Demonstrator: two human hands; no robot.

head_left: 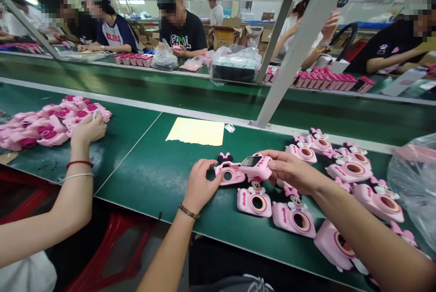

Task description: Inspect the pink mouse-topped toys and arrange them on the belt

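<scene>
My left hand (pixel 201 184) is closed on the edge of a pink camera cover (pixel 221 179), with thumb and fingers gripping its left side. The cover has a round lens hole and a pink bow on top, and its hollow inside faces me. In my right hand (pixel 293 170) is a pink toy camera (pixel 261 169), tilted, its dark screen and small buttons facing up. The camera's left end overlaps the cover's right side; whether they touch I cannot tell. Just below lie pink mouse-figure covers (pixel 245 202) with round lens openings.
More pink covers (pixel 354 170) spread across the right, beside a clear plastic bag (pixel 417 187). A yellow sheet (pixel 197 131) lies ahead. At left, a co-worker's hand (pixel 89 129) is over a pile of pink covers (pixel 51 124). A slanted metal post (pixel 293 56) rises behind the table.
</scene>
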